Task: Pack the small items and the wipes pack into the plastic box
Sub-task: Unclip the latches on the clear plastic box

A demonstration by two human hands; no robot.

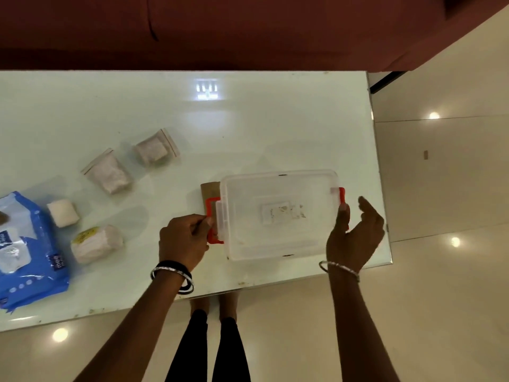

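Glossy white table (248, 119), cream tile floor, dark red sofa behind. Clear box (279, 215) near table's right front edge, lid on, label inside, otherwise looks empty; brown card (210, 190) under its left end. Left hand (184, 239) pinches the left red latch (213, 227). Right hand (355, 232) at the right latch (342, 195), thumb on it, fingers loosely spread. Wipes pack (26, 249), two bags (108, 172) and two white bundles (96, 244) sit left, outside the box.

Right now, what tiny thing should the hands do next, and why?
Probably flip both red latches open. The lid is on the box, the left hand pinches the left latch, the right hand touches the right latch, and the wipes wait outside.
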